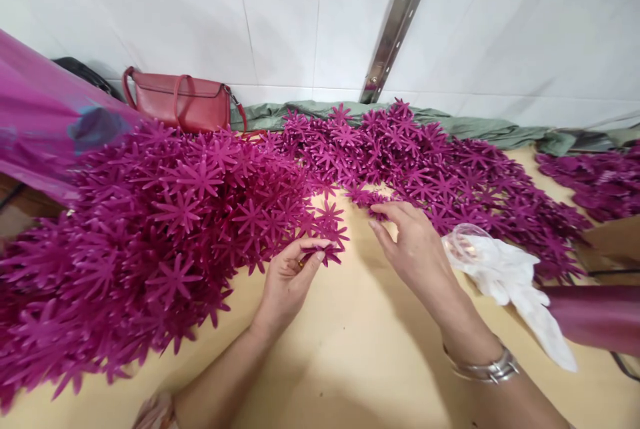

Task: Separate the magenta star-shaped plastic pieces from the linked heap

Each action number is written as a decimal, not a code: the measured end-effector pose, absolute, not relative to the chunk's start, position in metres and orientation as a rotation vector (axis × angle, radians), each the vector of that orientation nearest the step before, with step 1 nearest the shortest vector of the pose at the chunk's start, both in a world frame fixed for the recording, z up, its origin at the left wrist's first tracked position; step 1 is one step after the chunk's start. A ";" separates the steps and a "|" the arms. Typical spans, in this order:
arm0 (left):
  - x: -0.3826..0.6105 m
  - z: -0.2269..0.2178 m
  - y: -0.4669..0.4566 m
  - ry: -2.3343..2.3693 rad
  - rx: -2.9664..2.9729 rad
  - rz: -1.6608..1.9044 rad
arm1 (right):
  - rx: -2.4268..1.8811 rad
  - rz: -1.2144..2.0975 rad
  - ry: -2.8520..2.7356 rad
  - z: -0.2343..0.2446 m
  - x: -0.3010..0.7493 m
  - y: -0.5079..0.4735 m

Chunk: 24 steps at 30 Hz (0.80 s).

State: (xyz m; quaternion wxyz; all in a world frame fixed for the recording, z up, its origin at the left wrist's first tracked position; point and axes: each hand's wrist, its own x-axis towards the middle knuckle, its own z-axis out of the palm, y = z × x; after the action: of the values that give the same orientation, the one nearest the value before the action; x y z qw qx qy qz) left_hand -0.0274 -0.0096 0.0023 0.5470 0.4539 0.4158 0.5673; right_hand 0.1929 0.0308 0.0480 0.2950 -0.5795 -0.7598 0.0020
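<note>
My left hand (291,275) pinches a magenta star-shaped flower piece (325,253) between thumb and fingers, over the table. My right hand (411,242) is a little to the right, its thumb and forefinger apart. Its fingertips are at the edge of the far heap of magenta flower pieces (425,169); whether they touch one I cannot tell. Close beyond my left hand, a loose flower piece (329,214) lies at the border of the large left heap (175,209). Each piece has several narrow petals spreading from its middle.
A white glove (517,275) and a small clear round container (467,242) lie right of my right hand. A red handbag (183,102) stands by the tiled wall, near a metal strip (394,39). Green cloth (465,125) runs behind the heaps on the pale table (350,349).
</note>
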 end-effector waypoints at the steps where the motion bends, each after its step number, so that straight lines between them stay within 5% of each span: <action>1: -0.028 0.002 -0.009 1.009 1.056 1.361 | -1.573 0.009 -2.037 0.045 0.190 0.033; 17: -0.031 0.005 -0.001 1.142 0.837 1.744 | -1.313 0.642 -2.039 0.018 0.106 0.044; 24: -0.029 0.007 -0.004 1.094 0.916 1.778 | -1.304 0.579 -1.774 0.018 0.128 0.033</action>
State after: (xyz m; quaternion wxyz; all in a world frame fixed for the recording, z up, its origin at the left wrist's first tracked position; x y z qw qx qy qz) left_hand -0.0289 -0.0040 0.0066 0.4178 0.3649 0.4361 0.7086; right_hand 0.1280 0.0327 0.0180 0.4192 -0.5199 -0.7075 0.2311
